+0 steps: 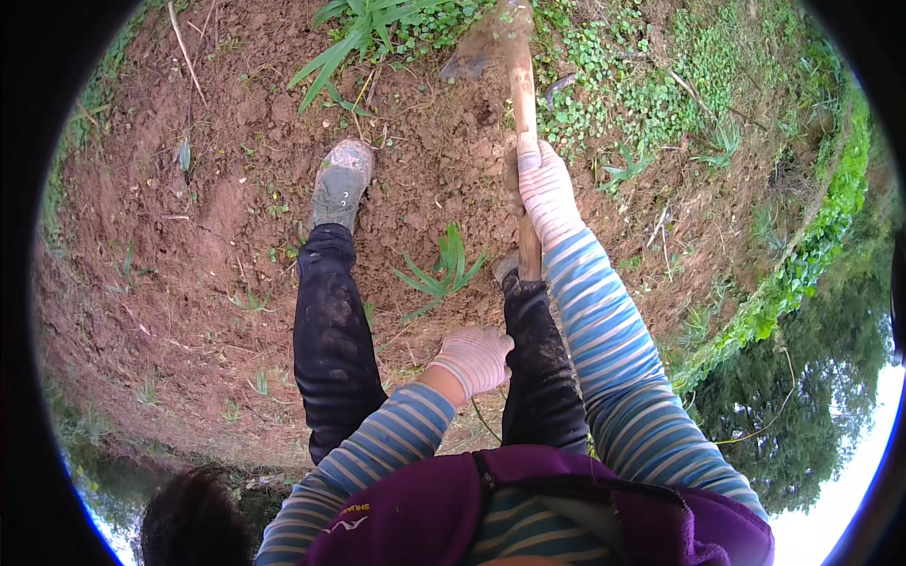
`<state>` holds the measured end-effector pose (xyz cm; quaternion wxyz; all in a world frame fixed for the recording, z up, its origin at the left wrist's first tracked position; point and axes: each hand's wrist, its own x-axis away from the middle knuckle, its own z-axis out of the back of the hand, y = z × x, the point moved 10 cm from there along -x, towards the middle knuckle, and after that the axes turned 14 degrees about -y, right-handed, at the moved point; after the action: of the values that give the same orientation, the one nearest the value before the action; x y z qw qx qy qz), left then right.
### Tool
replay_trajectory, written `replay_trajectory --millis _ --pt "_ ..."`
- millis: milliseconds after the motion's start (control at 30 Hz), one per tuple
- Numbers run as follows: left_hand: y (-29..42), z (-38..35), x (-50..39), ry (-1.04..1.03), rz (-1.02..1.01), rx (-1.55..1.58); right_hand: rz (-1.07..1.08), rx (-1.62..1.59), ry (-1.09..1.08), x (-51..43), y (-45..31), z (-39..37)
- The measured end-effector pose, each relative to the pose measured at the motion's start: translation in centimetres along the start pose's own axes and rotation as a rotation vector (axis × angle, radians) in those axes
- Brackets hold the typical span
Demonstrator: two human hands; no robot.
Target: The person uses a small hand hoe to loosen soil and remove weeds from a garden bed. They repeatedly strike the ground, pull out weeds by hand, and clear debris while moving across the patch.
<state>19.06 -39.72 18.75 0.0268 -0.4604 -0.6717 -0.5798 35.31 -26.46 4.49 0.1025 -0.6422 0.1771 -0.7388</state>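
In a striped pale glove, my right hand [548, 191] grips the wooden handle [522, 92] of a hoe. The hoe's metal blade [471, 62] is blurred at the top of the view, over soil beside green ground cover. The handle's lower end lies across the view of my right shin. My left hand [476, 359], gloved alike, is off the handle, beside my right leg [538, 354]. Its fingers are curled, and nothing shows in it. A small leafy plant [442, 272] grows between my feet, just beyond the left hand.
Loose reddish soil [233, 177] surrounds my left shoe [342, 180]. A long-leaved plant [361, 32] stands ahead of it. Low green creepers [623, 85] cover ground at upper right. A dry stalk [185, 53] lies at upper left. Trees [786, 417] show at lower right.
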Motion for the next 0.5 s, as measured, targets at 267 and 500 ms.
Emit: replay_trajectory --millis 267,500 --pt "0.2 0.8 0.3 0.036 0.001 -0.026 -0.363 0.872 -0.071 4.3 8.4 1.8" --pt "0.5 0.6 -0.1 0.038 0.003 -0.028 0.131 0.642 0.103 3.6 -3.8 3.7"
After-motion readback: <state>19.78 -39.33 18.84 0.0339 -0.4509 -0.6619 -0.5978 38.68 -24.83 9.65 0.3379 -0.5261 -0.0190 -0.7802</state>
